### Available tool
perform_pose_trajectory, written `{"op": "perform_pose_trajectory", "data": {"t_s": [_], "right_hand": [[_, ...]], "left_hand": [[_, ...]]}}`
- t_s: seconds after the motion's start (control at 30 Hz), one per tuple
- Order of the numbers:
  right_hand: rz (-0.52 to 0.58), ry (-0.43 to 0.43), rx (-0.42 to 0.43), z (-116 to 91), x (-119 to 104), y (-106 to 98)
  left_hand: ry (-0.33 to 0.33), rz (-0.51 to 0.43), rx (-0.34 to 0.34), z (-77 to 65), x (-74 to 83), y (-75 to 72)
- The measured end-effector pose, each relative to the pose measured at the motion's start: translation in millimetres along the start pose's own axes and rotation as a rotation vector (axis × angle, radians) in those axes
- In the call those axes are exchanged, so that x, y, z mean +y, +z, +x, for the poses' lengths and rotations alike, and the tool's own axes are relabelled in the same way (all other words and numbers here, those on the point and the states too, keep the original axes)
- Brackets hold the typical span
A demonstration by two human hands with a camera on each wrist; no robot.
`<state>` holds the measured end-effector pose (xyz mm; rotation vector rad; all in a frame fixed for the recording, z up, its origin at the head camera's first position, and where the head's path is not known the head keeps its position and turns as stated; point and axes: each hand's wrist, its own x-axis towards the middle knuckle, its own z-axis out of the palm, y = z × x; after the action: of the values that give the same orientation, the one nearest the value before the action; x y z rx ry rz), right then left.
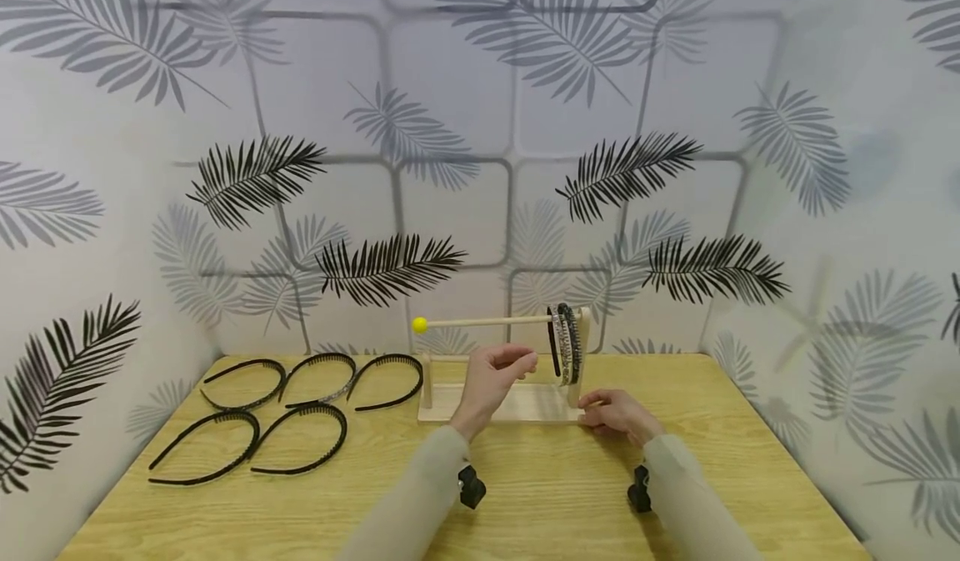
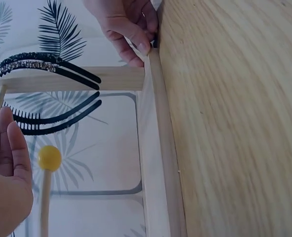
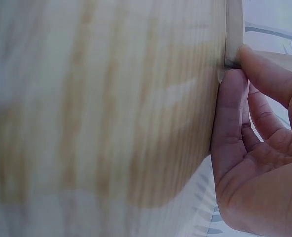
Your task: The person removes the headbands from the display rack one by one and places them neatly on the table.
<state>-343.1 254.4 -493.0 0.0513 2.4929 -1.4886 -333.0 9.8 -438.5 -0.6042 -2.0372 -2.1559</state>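
A wooden headband stand has an upper rod tipped with a yellow ball. Several headbands, black and glittery, hang together at the rod's right end. My left hand is in front of the stand, left of those headbands, its fingers fairly straight and holding nothing; in the left wrist view the left hand shows them side by side. At the base's right end, my right hand pinches the corner. The right wrist view has the right hand with its thumb against the wood.
On the left of the wood-grain table lie several more headbands: one at the front left, one beside it, others behind, including one near the stand's left post. A leaf-patterned wall rises behind the table.
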Motion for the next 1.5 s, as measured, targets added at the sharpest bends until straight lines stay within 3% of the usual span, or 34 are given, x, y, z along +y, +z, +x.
{"op": "perform_pose_trajectory", "data": {"t_s": [0.67,1.0,1.5], "right_hand": [[-0.021,0.014,-0.001,0,-2,1],[-0.018,0.01,0.011,1,-1,1],[-0.014,0.009,0.008,1,0,1]], "left_hand": [[-0.06,-0.06,-0.018,3.6,0.5,32.5],[-0.141,-0.027,-0.02,8.9,3.8,45.6],[-0.151,0.003,-0.026,10.7,9.3,55.9]]}}
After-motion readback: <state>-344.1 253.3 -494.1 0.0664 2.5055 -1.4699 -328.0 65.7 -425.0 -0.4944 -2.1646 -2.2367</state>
